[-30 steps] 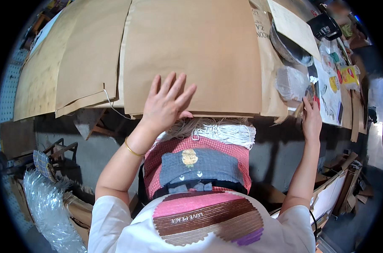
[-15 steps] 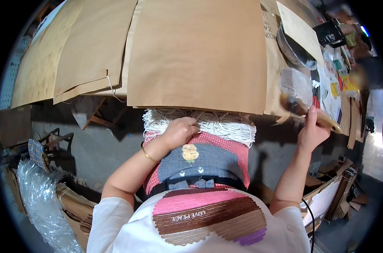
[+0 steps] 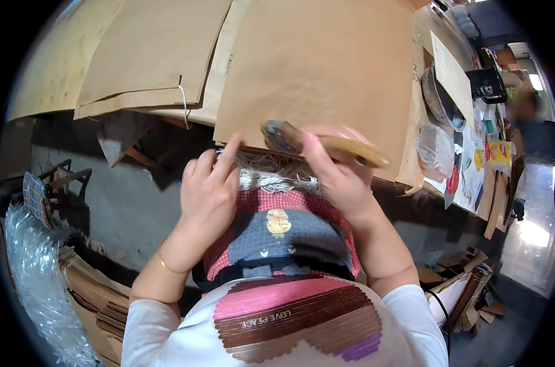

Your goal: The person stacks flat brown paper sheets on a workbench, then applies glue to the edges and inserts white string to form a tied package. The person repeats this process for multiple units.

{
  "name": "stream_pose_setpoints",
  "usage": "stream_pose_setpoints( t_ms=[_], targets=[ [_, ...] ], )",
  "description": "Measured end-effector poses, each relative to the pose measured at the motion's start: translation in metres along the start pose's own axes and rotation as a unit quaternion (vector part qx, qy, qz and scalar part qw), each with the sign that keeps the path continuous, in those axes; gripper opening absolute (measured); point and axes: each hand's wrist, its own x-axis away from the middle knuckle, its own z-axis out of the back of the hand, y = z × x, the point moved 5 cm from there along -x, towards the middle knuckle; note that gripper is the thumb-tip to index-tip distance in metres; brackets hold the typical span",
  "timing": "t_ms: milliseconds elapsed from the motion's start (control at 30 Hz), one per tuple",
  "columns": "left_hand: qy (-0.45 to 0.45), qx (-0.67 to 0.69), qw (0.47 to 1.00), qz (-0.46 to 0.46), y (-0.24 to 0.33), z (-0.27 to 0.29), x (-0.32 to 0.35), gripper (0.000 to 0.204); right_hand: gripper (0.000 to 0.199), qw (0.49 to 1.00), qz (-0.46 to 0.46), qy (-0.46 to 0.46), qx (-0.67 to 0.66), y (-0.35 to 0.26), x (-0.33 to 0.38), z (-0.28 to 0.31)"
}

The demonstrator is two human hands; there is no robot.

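Observation:
In my right hand (image 3: 344, 174) is a flat brush (image 3: 332, 148) with a worn wooden handle. Its dark bristle end points left, over the near edge of a large sheet of brown kraft paper (image 3: 326, 73). At the near left corner of that sheet is my left hand (image 3: 213, 192). Its index finger stretches out against the corner and the other fingers bend loosely apart; I see nothing held in it. A bundle of white cords (image 3: 271, 180) lies across my lap below the paper edge, partly hidden by both hands.
More brown paper (image 3: 155, 55) lies to the left, with a white cord loop (image 3: 184, 104) at its edge. A dark basin (image 3: 439, 98) under a pale board (image 3: 451, 76) stands at the right, beside a clear plastic tub (image 3: 435, 150). Shiny plastic strips (image 3: 39, 275) hang at lower left.
The brush in my right hand has come left from beside the table items to above the paper's near edge. My left hand has moved from the cords to the paper's corner.

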Motion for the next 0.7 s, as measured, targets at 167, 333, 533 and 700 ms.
stream_pose_setpoints(
  t_ms=[167, 333, 533, 700],
  targets=[
    [-0.081, -0.065, 0.994, 0.016, -0.002, -0.041, -0.017, 0.015, 0.008, 0.998, -0.044, 0.003, 0.041, 0.023, 0.0, -0.01],
    [-0.091, -0.07, 0.993, 0.005, 0.003, -0.043, -0.021, 0.014, 0.013, 0.97, -0.089, 0.087, 0.208, 0.044, 0.024, 0.071],
    [-0.091, -0.041, 0.995, -0.01, 0.004, -0.037, -0.023, 0.009, 0.019, 0.929, -0.039, 0.11, 0.352, 0.052, 0.041, 0.123],
    [-0.097, -0.042, 0.994, -0.006, 0.008, -0.035, -0.024, 0.007, 0.01, 0.972, -0.059, 0.188, 0.126, 0.012, 0.034, 0.099]
  ],
)
